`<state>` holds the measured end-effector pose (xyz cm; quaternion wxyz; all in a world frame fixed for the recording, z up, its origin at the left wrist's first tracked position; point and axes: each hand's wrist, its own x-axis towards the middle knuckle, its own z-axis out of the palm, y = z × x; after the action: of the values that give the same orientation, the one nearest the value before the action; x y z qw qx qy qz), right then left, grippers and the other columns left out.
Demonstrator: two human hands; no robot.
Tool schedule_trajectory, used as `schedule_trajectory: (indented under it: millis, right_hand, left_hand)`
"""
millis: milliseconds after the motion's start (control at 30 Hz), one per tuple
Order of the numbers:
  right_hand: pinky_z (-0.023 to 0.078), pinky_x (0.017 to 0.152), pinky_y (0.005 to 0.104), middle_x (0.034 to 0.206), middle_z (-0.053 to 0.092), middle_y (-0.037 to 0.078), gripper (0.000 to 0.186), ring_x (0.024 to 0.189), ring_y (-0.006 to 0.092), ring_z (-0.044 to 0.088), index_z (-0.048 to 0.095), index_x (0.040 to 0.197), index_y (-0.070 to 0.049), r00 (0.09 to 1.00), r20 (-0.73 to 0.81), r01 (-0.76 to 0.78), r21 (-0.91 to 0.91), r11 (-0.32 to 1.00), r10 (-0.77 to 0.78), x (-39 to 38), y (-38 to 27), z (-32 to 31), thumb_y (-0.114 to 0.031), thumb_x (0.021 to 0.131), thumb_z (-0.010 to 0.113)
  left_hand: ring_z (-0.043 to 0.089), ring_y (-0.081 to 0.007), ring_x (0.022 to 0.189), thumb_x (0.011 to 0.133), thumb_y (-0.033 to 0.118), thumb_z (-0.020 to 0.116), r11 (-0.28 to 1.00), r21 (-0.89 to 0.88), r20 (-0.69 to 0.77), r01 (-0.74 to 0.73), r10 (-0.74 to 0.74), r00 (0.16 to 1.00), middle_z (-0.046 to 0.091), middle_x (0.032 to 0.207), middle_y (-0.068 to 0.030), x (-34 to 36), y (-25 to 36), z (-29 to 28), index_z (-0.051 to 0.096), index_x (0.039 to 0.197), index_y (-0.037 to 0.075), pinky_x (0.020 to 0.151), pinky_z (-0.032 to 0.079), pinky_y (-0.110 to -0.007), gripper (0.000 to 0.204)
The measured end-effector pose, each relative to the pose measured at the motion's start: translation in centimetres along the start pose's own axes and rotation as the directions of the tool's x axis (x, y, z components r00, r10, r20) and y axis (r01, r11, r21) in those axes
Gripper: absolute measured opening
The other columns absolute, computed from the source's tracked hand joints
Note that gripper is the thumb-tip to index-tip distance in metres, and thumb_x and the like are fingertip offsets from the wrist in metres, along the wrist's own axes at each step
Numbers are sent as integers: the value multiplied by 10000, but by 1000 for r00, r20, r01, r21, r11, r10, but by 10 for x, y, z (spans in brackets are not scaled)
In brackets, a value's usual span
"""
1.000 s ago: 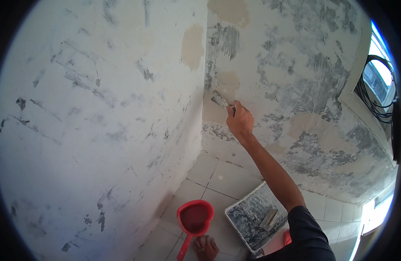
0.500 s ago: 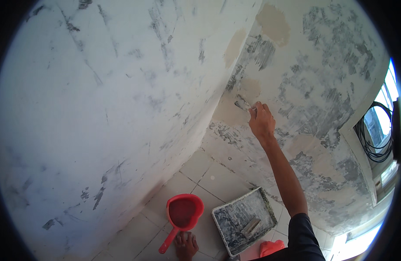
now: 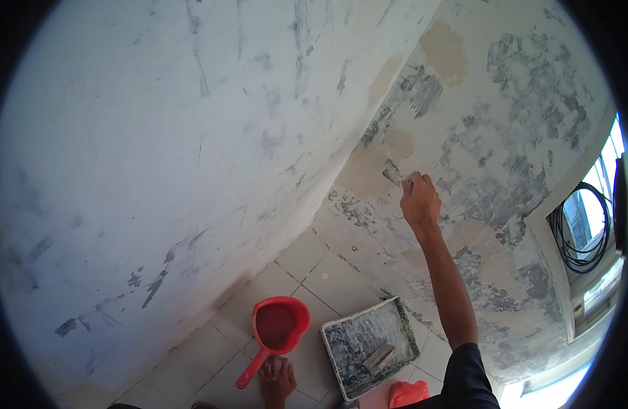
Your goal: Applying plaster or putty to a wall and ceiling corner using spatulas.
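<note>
My right hand (image 3: 421,199) is closed around a putty knife (image 3: 392,172), its blade against the patched wall (image 3: 467,153) near the corner. Beige patches of filler surround the blade, and the hand hides the handle. Low in the view, my left hand (image 3: 278,382) is beside the handle of a red heart-shaped dipper (image 3: 302,308). Its fingers are bent and slightly apart, with the tips close to the bowl; whether they touch it is unclear. Brownish contents show in the dipper. A putty-smeared tray (image 3: 351,375) on the floor holds a second flat scraper (image 3: 379,357).
Smudged white wall (image 3: 150,170) rises on the left and meets the patched one in a corner. Pale tiles (image 3: 302,253) cover the floor. A red plastic bag (image 3: 408,393) lies beside the tray. Black coiled cable (image 3: 565,249) hangs at the window on the right.
The view has shifted slightly, moving the wall marks right and the floor items left. My right hand and putty knife sit a little lower on the patched wall.
</note>
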<state>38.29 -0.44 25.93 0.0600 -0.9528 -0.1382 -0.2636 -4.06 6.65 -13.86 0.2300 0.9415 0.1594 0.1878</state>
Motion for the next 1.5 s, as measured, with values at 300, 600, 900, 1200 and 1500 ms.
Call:
schedule_trajectory:
  millis: [300, 600, 900, 1200, 1500]
  right_hand:
    - [529, 810, 471, 983, 708, 171, 198, 950, 371, 677, 725, 905, -50, 972, 143, 200, -85, 976, -187, 67, -29, -23, -245, 881, 702]
    - [556, 753, 452, 832, 719, 188, 200, 821, 379, 707, 754, 860, -61, 909, 261, 386, -230, 893, -326, 94, -62, -57, -218, 738, 779]
    - [558, 748, 419, 797, 729, 139, 190, 827, 336, 712, 752, 769, -73, 909, 187, 412, -259, 873, -374, 131, -63, -101, -228, 692, 829]
    - [562, 753, 412, 759, 724, 134, 198, 807, 325, 709, 749, 738, -72, 857, 153, 514, -194, 835, -492, 131, -44, -45, -236, 681, 843]
    - [567, 754, 395, 760, 726, 107, 163, 792, 314, 711, 754, 739, -104, 861, 258, 477, -113, 872, -437, 126, -74, -64, -241, 676, 818]
  left_hand:
    - [525, -382, 1180, 876, 284, 629, 1000, -15, 64, 12, -11, 998, 552, 1284, -184, 3, 5, -8, 618, 1132, 98, 1001, 400, -584, 317]
    - [521, -376, 1197, 867, 288, 631, 1000, 27, 57, 16, -17, 998, 554, 1289, -177, -2, 0, -1, 618, 1137, 98, 996, 403, -573, 330]
    - [495, -393, 1225, 860, 288, 632, 1000, -4, 88, 23, -22, 996, 534, 1293, -191, -3, 4, -4, 613, 1156, 82, 1039, 368, -616, 361]
    - [501, -394, 1213, 877, 282, 619, 999, -37, 53, 12, -10, 999, 541, 1288, -199, 8, 8, -10, 620, 1143, 78, 1035, 377, -610, 335]
    - [503, -399, 1214, 880, 277, 617, 1000, 1, 55, 15, -15, 998, 541, 1289, -216, 0, 3, -5, 626, 1133, 79, 1023, 383, -595, 321]
